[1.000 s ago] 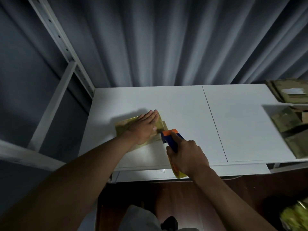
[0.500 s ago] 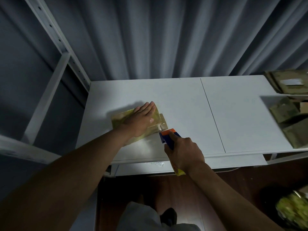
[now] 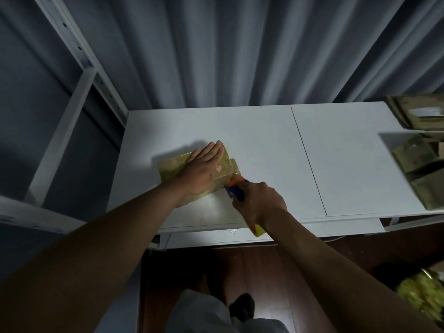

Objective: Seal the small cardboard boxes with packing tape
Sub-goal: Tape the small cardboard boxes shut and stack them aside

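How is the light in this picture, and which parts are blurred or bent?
Head view: dim room, with a bright patch on the table; the left hand casts a shadow to its left. The boxes at the right edge are blurred. The wide lens bends the shelf frame.

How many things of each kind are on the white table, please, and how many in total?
Box under the left hand: 1, the small cardboard box.
Tape dispenser: 1, the blue and orange tape dispenser, gripped by the right hand.
Cardboard pile at the right edge: 1, the stack of cardboard; its pieces are too blurred to count.
Total: 3 on the table.
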